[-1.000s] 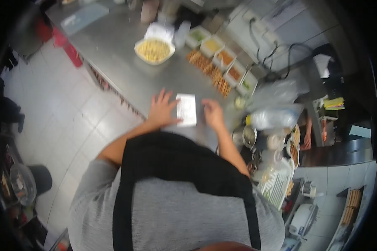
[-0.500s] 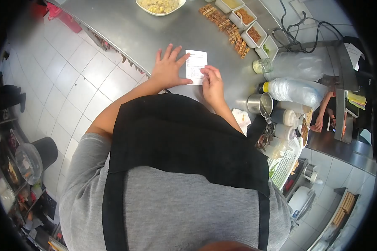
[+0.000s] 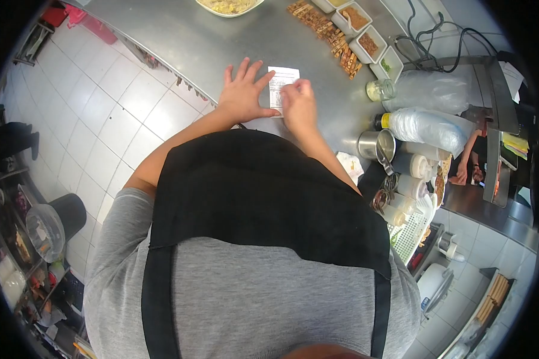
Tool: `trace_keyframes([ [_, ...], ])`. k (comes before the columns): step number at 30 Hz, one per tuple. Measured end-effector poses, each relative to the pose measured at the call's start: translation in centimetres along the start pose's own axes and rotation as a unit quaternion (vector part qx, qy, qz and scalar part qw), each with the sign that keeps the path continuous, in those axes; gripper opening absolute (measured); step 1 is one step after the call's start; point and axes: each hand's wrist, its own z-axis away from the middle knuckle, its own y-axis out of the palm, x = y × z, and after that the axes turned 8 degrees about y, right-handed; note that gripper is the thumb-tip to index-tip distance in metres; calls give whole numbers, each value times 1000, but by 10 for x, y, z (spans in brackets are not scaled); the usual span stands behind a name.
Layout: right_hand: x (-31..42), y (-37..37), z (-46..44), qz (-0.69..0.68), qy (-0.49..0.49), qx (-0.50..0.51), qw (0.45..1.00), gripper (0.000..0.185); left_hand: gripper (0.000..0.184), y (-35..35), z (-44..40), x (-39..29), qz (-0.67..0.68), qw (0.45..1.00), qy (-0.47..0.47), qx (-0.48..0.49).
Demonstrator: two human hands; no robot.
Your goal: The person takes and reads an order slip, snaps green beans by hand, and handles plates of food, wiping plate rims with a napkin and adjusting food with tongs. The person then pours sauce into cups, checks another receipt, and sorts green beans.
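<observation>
Paper slip (image 3: 279, 82) flat on counter (image 3: 179, 36), close to edge by apron (image 3: 269, 191). Left hand (image 3: 243, 96) spread wide, thumb and index at slip's left side. Right hand (image 3: 299, 106) curled over slip's right side; anything gripped: cannot tell.

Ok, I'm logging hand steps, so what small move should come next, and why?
I'd probably slide the right hand off the paper slip: it hides part of its right side, while the left hand, spread open, has thumb and index finger at the left edge, seemingly enough for steadying.
</observation>
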Motion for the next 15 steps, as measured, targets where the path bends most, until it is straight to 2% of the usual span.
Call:
trace_keyframes([
  [4,-18,-8,-4,-7,31,-23,999,11,92,-2,0,-2,3,1000,-1,5],
  [7,-19,-9,-7,-22,8,-11,1000,10,92,-2,0,-2,-3,1000,-2,7],
  [10,0,-8,-2,-184,68,32,980,11,92,-2,0,-1,-4,1000,-4,9],
  [13,9,-6,1,-38,-19,11,999,10,91,-2,1,0,-6,1000,-2,8],
  [14,19,-16,2,29,23,19,999,11,91,-1,0,-1,-10,1000,-2,10],
  [15,23,-19,2,48,17,-4,999,10,91,-1,1,-1,-13,1000,-2,12],
])
